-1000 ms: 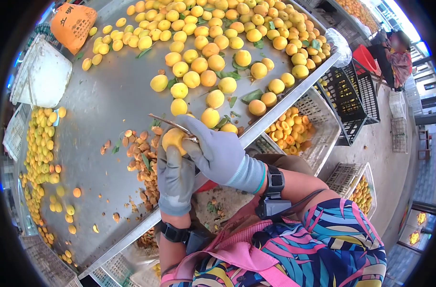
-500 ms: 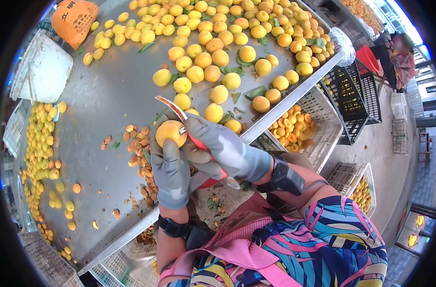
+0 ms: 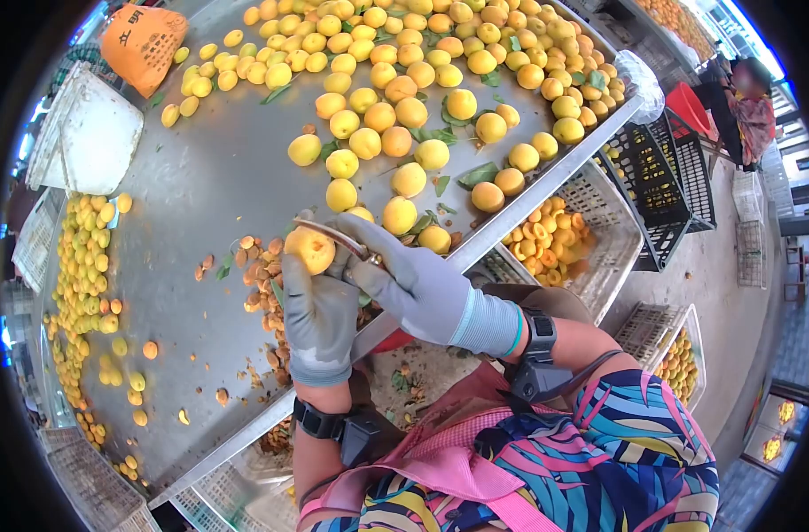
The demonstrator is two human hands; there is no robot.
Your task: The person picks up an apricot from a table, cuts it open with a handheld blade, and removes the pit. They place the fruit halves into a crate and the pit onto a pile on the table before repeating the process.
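My left hand point(image 3: 320, 326), in a grey glove, is closed around a yellow-orange apricot point(image 3: 310, 253) with a small dark mark on its upper side. In my gloved right hand point(image 3: 422, 288) is a curved-blade knife point(image 3: 332, 232). Its blade lies across the top of the apricot, touching or nearly touching it; its handle is hidden in my fingers. Both hands are close together over the near edge of the metal table point(image 3: 183, 293). Beside my left hand lies a heap of brownish pits and scraps point(image 3: 261, 275).
Many whole apricots point(image 3: 395, 142) cover the far side of the table, with more point(image 3: 85, 284) along its left. A white bucket point(image 3: 89, 129) and an orange bag point(image 3: 143, 49) stand at the left. Below the right edge is a crate of halved apricots point(image 3: 546, 239). Another person point(image 3: 748, 111) is at the right.
My right hand has turned over, bringing the knife blade down from upright to lie across the apricot. The red handle, visible before, is now hidden. My left hand has tilted the apricot.
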